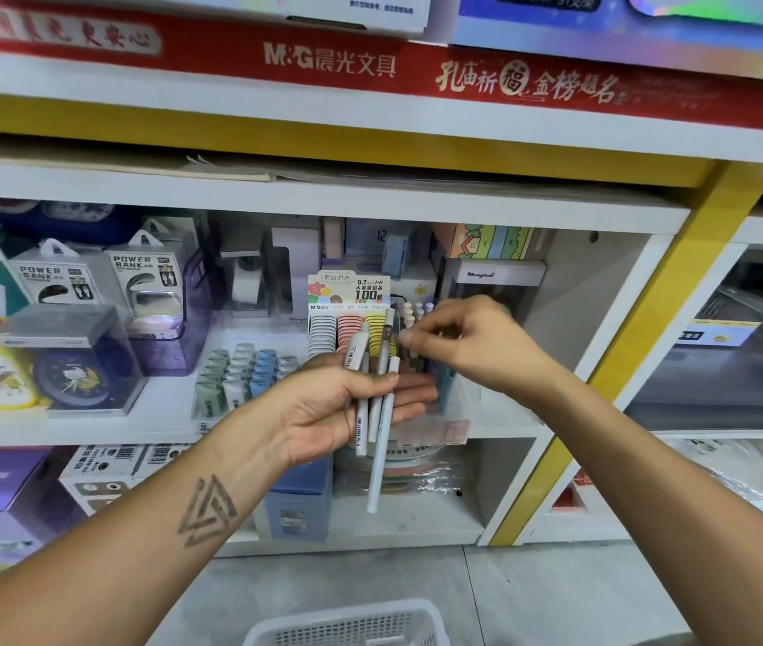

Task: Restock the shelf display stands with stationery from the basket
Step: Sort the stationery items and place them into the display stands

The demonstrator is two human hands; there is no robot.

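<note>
Head view | pens held loosely by left hand | right hand pinching, contents unclear, at 1 o'clock | longest pen could be dropped, grip slack

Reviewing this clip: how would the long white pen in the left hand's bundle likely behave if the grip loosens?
The long white pen looks smooth, slim and probably light; it already hangs lowest in the left hand, so it would likely slip out. It looks round, so it would probably roll.
</note>
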